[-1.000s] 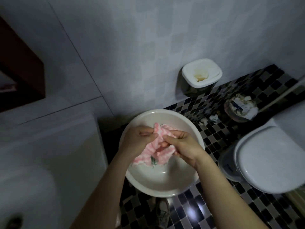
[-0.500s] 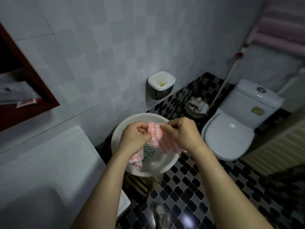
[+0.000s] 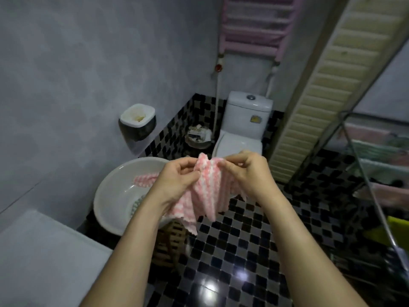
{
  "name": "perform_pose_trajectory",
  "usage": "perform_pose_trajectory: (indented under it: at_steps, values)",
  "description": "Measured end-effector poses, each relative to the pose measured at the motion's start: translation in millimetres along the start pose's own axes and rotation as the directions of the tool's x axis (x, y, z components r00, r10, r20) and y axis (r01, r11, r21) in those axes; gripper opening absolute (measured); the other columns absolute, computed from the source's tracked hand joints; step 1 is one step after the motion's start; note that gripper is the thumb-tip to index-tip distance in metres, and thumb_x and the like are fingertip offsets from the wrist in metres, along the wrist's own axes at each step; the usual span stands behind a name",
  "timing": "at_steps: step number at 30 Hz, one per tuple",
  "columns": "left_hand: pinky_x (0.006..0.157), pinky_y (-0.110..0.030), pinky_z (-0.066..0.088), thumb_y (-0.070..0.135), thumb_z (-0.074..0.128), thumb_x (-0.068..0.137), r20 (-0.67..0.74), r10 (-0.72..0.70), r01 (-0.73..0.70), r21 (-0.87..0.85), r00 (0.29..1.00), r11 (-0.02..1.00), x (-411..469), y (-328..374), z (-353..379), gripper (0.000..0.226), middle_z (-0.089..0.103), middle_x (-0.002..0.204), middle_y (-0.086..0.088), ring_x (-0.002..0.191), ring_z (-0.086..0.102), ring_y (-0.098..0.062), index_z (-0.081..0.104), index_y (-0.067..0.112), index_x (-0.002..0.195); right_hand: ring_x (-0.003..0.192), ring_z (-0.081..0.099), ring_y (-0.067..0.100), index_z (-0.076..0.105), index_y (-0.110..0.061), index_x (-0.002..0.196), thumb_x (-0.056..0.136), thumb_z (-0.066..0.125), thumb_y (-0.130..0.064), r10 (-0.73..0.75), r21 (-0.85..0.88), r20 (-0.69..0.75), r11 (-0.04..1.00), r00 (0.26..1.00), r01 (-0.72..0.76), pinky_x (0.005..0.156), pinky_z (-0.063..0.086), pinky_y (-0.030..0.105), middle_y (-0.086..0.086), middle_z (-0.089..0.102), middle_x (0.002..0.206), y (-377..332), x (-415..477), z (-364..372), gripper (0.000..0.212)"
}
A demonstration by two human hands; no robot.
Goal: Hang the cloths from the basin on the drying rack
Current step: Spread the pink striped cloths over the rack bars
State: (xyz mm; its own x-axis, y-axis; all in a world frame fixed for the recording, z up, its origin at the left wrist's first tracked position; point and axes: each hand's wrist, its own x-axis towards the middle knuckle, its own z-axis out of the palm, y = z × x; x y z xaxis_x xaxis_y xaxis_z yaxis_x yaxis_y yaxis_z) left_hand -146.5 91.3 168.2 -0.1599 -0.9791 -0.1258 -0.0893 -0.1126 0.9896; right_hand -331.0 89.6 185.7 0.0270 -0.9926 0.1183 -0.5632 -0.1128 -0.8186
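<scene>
left hand (image 3: 177,177), right hand (image 3: 249,171) pinch pink cloth (image 3: 210,196) | basin (image 3: 112,196) partly behind left arm | drying rack (image 3: 364,173) cut off

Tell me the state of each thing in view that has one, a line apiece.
Pink cloth, held up, bunched, hanging loose.
Left hand, pinching the cloth's top edge.
Right hand, pinching the same edge.
Basin, holds another striped cloth.
Toilet lid, down.
Waste bin, full.

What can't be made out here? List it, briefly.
Head view only.
Basin: near side hidden by the left arm and the held cloth.
Cloth in the basin: partly behind the left hand; count unclear.
Drying rack: blurred, cut off by the right edge.
Floor bin: contents too small, dim.
</scene>
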Motion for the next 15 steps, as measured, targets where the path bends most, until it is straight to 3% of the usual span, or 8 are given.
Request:
perform_pose_trajectory:
  at_steps: [2,4,6,8,10,13,15]
  values:
    - [0.074,-0.019,0.049,0.005,0.065,0.088,0.042,0.005,-0.008,0.075,0.999,0.997,-1,1,17,0.022,0.074,0.096,0.006,0.091,0.067,-0.007,0.074,0.022,0.100,0.079,0.065,0.000,0.078,-0.016,0.096,0.088,0.069,-0.025,0.076,0.124,-0.041,0.990,0.996,-0.071,0.070,0.048,0.011,-0.012,0.071,0.082,7,-15,-19,0.015]
    - [0.077,-0.021,0.050,0.007,0.070,0.085,0.031,0.010,-0.013,0.086,0.999,0.996,-3,3,34,0.021,0.074,0.097,0.003,0.091,0.067,-0.011,0.074,0.014,0.104,0.084,0.071,0.012,0.078,-0.014,0.093,0.087,0.070,-0.025,0.192,0.283,-0.022,0.942,0.981,-0.178,0.078,0.057,0.029,-0.001,0.076,0.085,14,-31,-37,0.015]
    - [0.075,-0.025,0.053,0.011,0.076,0.079,0.048,0.019,-0.022,0.066,0.999,0.998,-9,5,52,0.020,0.074,0.091,-0.002,0.086,0.068,-0.014,0.075,0.009,0.099,0.081,0.070,0.027,0.077,-0.007,0.090,0.087,0.069,-0.021,0.318,0.515,0.099,0.794,0.943,-0.322,0.080,0.057,0.042,0.012,0.075,0.086,22,-53,-60,0.017]
    - [0.069,-0.027,0.053,0.019,0.081,0.069,0.070,0.033,-0.035,0.032,0.997,0.999,-17,6,70,0.019,0.072,0.079,-0.001,0.075,0.066,-0.014,0.074,0.010,0.084,0.074,0.066,0.028,0.077,-0.007,0.086,0.084,0.068,-0.022,0.356,0.658,0.246,0.622,0.902,-0.425,0.077,0.056,0.041,0.016,0.071,0.083,30,-77,-80,0.017]
    - [0.061,-0.028,0.052,0.019,0.083,0.065,0.084,0.048,-0.049,0.008,0.995,0.999,-28,6,94,0.019,0.066,0.067,0.000,0.065,0.061,-0.012,0.067,0.010,0.071,0.073,0.065,0.025,0.076,-0.009,0.086,0.081,0.068,-0.025,0.349,0.704,0.284,0.557,0.893,-0.441,0.076,0.054,0.038,0.013,0.070,0.083,40,-104,-98,0.018]
    - [0.051,-0.019,0.047,0.009,0.083,0.068,0.154,0.048,-0.054,0.033,0.987,0.998,-46,2,122,0.029,0.052,0.061,0.004,0.058,0.051,-0.009,0.054,0.012,0.069,0.072,0.067,0.023,0.076,-0.008,0.089,0.079,0.069,-0.024,0.337,0.738,0.236,0.547,0.911,-0.394,0.070,0.056,0.035,0.012,0.071,0.084,52,-140,-113,0.020]
    - [0.058,-0.017,0.046,0.015,0.083,0.071,0.178,0.063,-0.073,0.048,0.982,0.996,-60,-1,140,0.029,0.051,0.072,0.001,0.066,0.049,-0.010,0.056,0.011,0.081,0.075,0.067,0.022,0.077,-0.010,0.089,0.078,0.070,-0.025,0.327,0.711,0.165,0.614,0.931,-0.342,0.070,0.057,0.036,0.011,0.072,0.084,57,-166,-126,0.020]
